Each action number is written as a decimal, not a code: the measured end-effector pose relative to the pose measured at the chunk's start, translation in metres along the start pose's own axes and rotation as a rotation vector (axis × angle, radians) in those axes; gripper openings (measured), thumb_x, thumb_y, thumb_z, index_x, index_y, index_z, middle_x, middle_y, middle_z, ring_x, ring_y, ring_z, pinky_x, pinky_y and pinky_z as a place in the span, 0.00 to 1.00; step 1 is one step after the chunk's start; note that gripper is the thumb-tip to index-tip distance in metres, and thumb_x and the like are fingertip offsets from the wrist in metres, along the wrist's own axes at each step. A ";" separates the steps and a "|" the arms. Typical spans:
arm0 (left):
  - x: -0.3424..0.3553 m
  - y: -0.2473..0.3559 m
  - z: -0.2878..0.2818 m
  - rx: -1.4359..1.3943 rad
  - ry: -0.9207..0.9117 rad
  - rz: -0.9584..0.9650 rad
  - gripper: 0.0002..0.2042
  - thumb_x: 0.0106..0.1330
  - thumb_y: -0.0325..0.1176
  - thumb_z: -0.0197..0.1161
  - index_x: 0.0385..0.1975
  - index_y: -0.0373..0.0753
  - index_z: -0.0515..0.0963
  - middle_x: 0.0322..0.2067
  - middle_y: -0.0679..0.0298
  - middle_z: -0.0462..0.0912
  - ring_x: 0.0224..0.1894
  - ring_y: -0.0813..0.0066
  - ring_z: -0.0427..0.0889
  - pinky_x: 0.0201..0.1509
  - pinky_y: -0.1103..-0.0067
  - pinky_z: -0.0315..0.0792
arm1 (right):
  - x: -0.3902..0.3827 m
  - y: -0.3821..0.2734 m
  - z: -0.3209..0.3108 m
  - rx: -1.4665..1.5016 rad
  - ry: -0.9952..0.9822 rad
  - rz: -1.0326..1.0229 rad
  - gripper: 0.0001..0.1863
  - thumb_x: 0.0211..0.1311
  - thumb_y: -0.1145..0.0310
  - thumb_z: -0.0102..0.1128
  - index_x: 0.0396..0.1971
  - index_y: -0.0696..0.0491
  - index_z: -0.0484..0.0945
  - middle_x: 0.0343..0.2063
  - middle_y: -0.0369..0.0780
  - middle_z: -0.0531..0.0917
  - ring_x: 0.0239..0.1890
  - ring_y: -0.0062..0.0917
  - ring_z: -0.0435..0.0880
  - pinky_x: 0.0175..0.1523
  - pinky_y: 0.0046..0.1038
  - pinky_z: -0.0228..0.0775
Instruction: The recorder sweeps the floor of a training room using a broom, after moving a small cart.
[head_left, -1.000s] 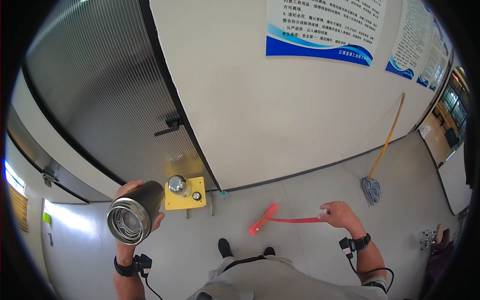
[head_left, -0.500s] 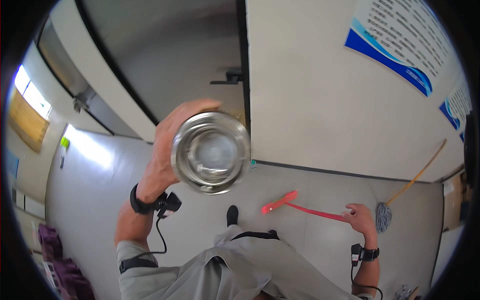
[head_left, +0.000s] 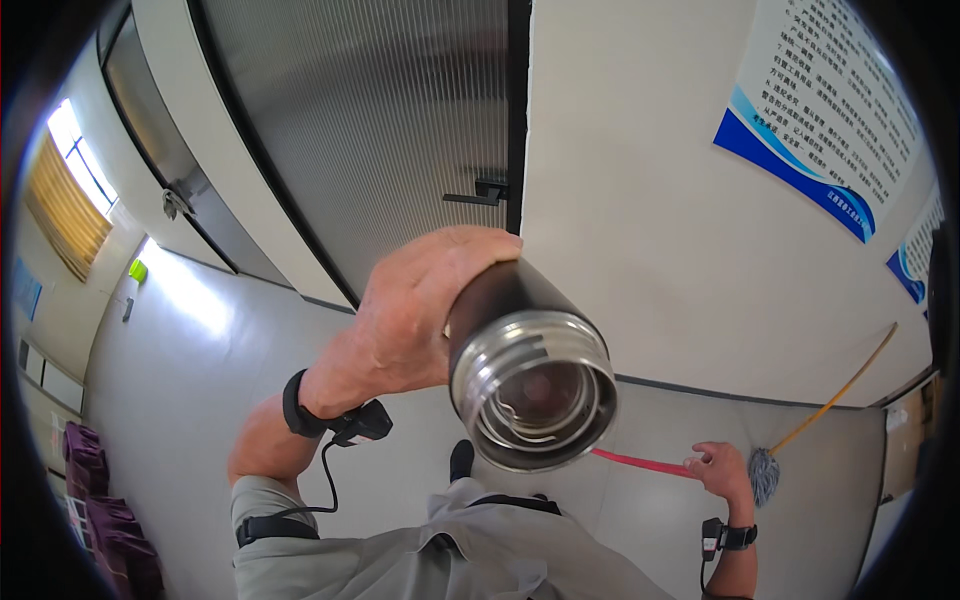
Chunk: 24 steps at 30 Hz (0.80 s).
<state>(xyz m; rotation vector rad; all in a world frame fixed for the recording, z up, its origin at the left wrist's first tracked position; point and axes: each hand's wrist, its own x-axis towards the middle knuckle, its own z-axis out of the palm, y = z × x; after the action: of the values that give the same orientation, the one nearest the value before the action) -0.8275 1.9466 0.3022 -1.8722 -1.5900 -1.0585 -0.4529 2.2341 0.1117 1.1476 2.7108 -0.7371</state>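
Note:
My left hand (head_left: 425, 300) is wrapped round the dark body of a thermos flask (head_left: 520, 300), raised in front of me. Its uncapped steel mouth tilts toward me, showing the shiny inside. Low on the right, my right hand (head_left: 722, 470) is closed round the end of the thin red handle of a broom (head_left: 645, 463). The flask hides the broom's head in this view.
Ahead is a ribbed glass door with a black handle (head_left: 478, 192). A mop (head_left: 765, 475) leans at the right wall. Posters (head_left: 810, 130) hang on the white wall. Purple cloth-covered items (head_left: 115, 530) stand at left; a green container (head_left: 138, 270) sits farther off.
My left hand has brought the flask to the right and lower, tipping it so its dark side shows. The flask now covers the broom's head. My right hand still holds the handle.

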 end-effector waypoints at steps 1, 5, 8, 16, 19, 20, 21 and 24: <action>0.001 0.000 0.000 0.009 0.000 0.012 0.27 0.42 0.31 0.73 0.43 0.33 0.71 0.39 0.51 0.79 0.39 0.53 0.81 0.42 0.69 0.76 | 0.001 -0.002 0.000 0.001 -0.011 0.019 0.22 0.47 0.57 0.66 0.39 0.59 0.81 0.24 0.49 0.82 0.28 0.37 0.83 0.35 0.31 0.74; 0.009 0.001 -0.011 0.028 -0.042 0.022 0.27 0.43 0.30 0.72 0.45 0.32 0.71 0.39 0.52 0.79 0.39 0.53 0.81 0.44 0.69 0.76 | 0.012 0.000 0.002 -0.025 0.041 -0.091 0.22 0.46 0.58 0.66 0.38 0.59 0.81 0.23 0.48 0.82 0.27 0.36 0.83 0.34 0.31 0.74; 0.019 0.009 -0.010 0.049 0.041 0.098 0.22 0.44 0.28 0.70 0.41 0.31 0.73 0.36 0.53 0.79 0.39 0.55 0.82 0.43 0.71 0.75 | 0.015 0.006 0.003 -0.056 -0.001 -0.043 0.24 0.45 0.52 0.67 0.39 0.55 0.82 0.26 0.47 0.82 0.31 0.39 0.82 0.39 0.34 0.73; 0.039 0.024 -0.017 0.010 0.081 0.194 0.11 0.55 0.27 0.61 0.37 0.29 0.74 0.37 0.49 0.81 0.39 0.54 0.83 0.42 0.68 0.77 | 0.025 0.008 0.003 -0.051 -0.057 0.006 0.28 0.43 0.47 0.67 0.40 0.54 0.82 0.25 0.46 0.83 0.31 0.39 0.82 0.39 0.35 0.74; 0.043 0.028 -0.019 0.026 0.092 0.193 0.12 0.55 0.27 0.61 0.37 0.29 0.75 0.37 0.50 0.82 0.39 0.54 0.83 0.42 0.69 0.77 | 0.025 0.007 0.003 -0.074 -0.022 -0.033 0.24 0.43 0.52 0.66 0.38 0.55 0.82 0.24 0.46 0.83 0.28 0.37 0.83 0.36 0.33 0.74; 0.045 0.028 -0.019 0.028 0.092 0.199 0.12 0.55 0.27 0.61 0.37 0.29 0.75 0.37 0.50 0.82 0.39 0.54 0.83 0.42 0.69 0.77 | 0.025 0.006 0.003 -0.093 0.010 -0.056 0.20 0.44 0.58 0.65 0.36 0.55 0.83 0.22 0.47 0.82 0.25 0.36 0.83 0.33 0.31 0.75; 0.047 0.028 -0.021 0.038 0.097 0.211 0.11 0.55 0.27 0.61 0.37 0.29 0.74 0.36 0.49 0.82 0.39 0.54 0.83 0.42 0.69 0.77 | 0.024 0.007 0.003 -0.091 0.015 -0.058 0.20 0.44 0.58 0.65 0.36 0.55 0.83 0.22 0.47 0.82 0.25 0.36 0.83 0.33 0.31 0.75; 0.051 0.031 -0.022 0.055 0.116 0.240 0.11 0.55 0.27 0.60 0.36 0.28 0.74 0.36 0.49 0.82 0.38 0.54 0.83 0.41 0.69 0.78 | 0.023 0.009 0.003 -0.054 0.011 -0.043 0.19 0.45 0.59 0.65 0.36 0.56 0.83 0.23 0.47 0.82 0.25 0.37 0.83 0.33 0.31 0.75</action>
<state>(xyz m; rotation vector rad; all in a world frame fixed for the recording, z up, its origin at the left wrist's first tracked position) -0.8015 1.9540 0.3596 -1.8731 -1.2800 -0.9883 -0.4634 2.2529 0.0992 1.0886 2.7541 -0.6611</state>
